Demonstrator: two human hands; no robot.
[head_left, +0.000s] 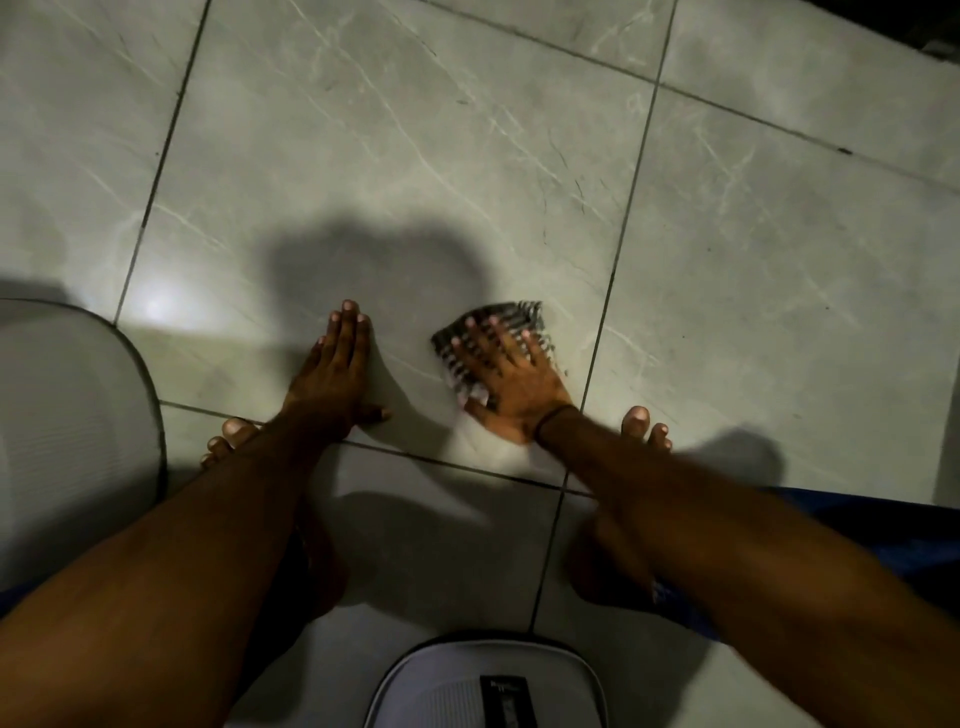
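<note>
A striped black-and-white cloth (524, 314) lies flat on the grey tiled floor (415, 156). My right hand (506, 379) presses down on it with fingers spread and straight, covering most of it. My left hand (335, 374) rests flat on the bare tile just to the left, fingers together and pointing away from me. The two hands are a short gap apart. A dark band circles my right wrist.
My bare feet show behind the forearms, left toes (231, 436) and right toes (647, 426). A grey rounded object (78, 426) sits at the left edge. A white device with a dark label (488, 686) hangs at the bottom centre. Dark grout lines cross the floor.
</note>
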